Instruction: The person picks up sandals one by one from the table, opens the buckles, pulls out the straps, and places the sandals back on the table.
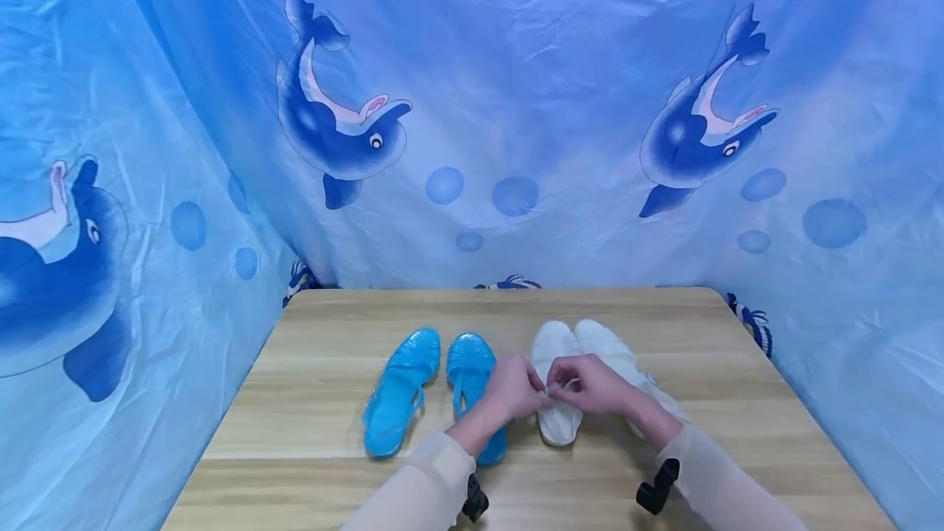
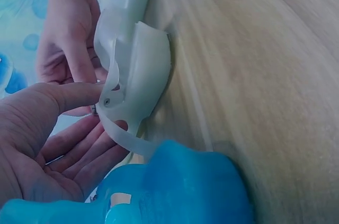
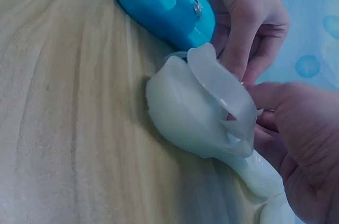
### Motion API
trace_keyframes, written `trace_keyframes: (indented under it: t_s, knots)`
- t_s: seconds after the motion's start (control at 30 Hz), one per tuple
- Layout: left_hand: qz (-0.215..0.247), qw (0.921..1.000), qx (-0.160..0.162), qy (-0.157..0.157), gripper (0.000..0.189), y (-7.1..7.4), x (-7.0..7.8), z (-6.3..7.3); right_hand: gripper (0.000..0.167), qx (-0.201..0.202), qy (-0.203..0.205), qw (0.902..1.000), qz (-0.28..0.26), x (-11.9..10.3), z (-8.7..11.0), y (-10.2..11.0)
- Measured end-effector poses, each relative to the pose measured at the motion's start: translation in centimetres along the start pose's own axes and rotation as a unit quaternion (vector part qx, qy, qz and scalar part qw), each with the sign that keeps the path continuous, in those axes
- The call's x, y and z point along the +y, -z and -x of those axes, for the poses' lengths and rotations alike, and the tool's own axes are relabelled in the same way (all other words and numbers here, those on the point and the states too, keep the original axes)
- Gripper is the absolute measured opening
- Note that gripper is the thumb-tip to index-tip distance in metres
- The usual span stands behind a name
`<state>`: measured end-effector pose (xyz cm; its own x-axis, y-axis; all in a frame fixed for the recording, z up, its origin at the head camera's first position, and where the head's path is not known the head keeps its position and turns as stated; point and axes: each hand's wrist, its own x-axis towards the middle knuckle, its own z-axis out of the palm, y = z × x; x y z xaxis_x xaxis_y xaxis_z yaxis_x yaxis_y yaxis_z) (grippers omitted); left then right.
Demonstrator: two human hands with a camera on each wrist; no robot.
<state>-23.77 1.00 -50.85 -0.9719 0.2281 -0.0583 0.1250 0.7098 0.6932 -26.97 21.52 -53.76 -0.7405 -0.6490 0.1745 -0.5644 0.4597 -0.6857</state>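
Observation:
A white jelly sandal (image 1: pixel 555 342) lies sole down on the table, toe pointing away, under both hands. My left hand (image 1: pixel 511 390) pinches its thin ankle strap (image 2: pixel 127 138) between thumb and fingers, near a small metal buckle (image 2: pixel 95 109). From the other side my right hand (image 1: pixel 592 385) pinches the strap by the same buckle, thumb and index fingertips close to the left hand's. The strap stands raised above the sandal's heel. The mating white sandal (image 1: pixel 605 341) lies just right, partly behind my right hand and forearm.
Left of the hands stand two blue jelly sandals; the nearer one (image 1: pixel 470 355) is partly covered by my left forearm, the other (image 1: pixel 401 383) lies farther left. A wood-grain table (image 1: pixel 310 351) carries everything. Behind hangs a blue dolphin-print sheet (image 1: pixel 472 105).

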Motion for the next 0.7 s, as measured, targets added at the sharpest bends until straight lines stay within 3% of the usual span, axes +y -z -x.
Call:
trace_keyframes:
  t_s: [0.3,0.57,0.7]
  knots:
    - [-0.009,0.9997,0.014,-0.015,0.02,-0.2,-0.2,0.2,0.005,0.021,0.0,0.999,-0.039,0.2,0.2,-0.4]
    - [-0.03,0.9989,0.017,-0.031,0.022,0.1,-0.1,-0.2,0.014,0.015,-0.017,0.9985,-0.05,0.8,0.0,-0.1]
    - [-0.028,0.9993,0.007,-0.024,0.022,0.0,-0.3,0.0,0.014,0.003,-0.021,0.9973,-0.07,1.1,0.2,-0.3]
